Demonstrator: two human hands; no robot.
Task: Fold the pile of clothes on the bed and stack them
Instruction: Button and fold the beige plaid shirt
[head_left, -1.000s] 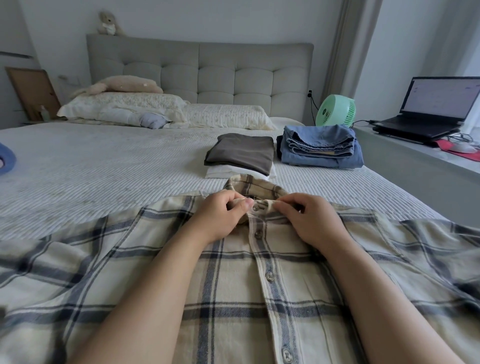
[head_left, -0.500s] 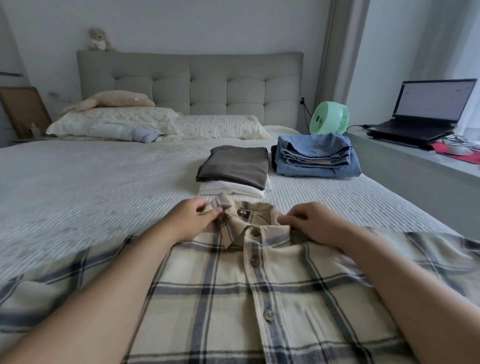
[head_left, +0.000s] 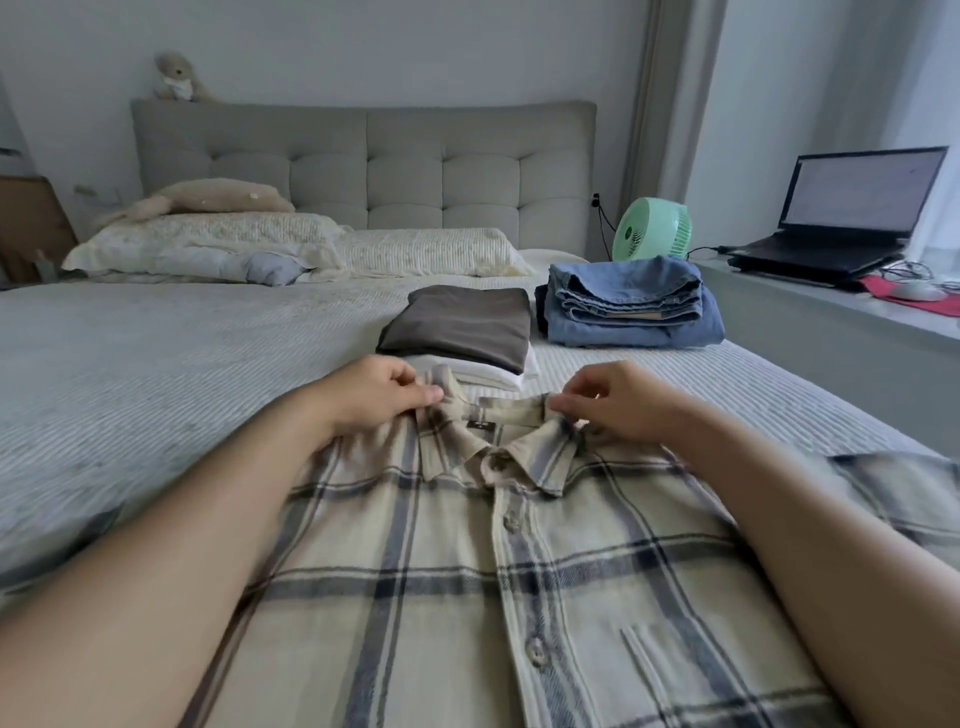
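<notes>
A plaid shirt (head_left: 467, 587) lies flat and buttoned, front side up, on the bed (head_left: 156, 374), close to the person. The left hand (head_left: 382, 397) pinches the left end of the collar (head_left: 498, 431) with curled fingers, and the right hand (head_left: 621, 402) pinches the right end in the same way. The two hands are apart, one at each side of the collar, and both hold cloth.

The step in hand seems to be the straightening of the collar before folding. The fold itself has not begun, because the body and sleeves are spread wide. The next move probably calls for a smooth collar, then the sleeves must come inward over the body, or the shirt must be turned face down first. The cloth is soft and may wrinkle or slide if it is pulled from only one side.

Just behind the collar stands a small stack: a folded brown garment (head_left: 457, 325) on top of folded white ones (head_left: 498, 376). To the right of this stack is a pile of folded jeans (head_left: 631, 304). Both stacks are near the shirt, so a careless lift could push against the white cloth. Behind the jeans a green fan (head_left: 652, 228) stands, and a laptop (head_left: 852, 208) sits on the worktop (head_left: 831, 306) beside the bed. Pillows (head_left: 291, 249) lie by the headboard (head_left: 363, 166).
</notes>
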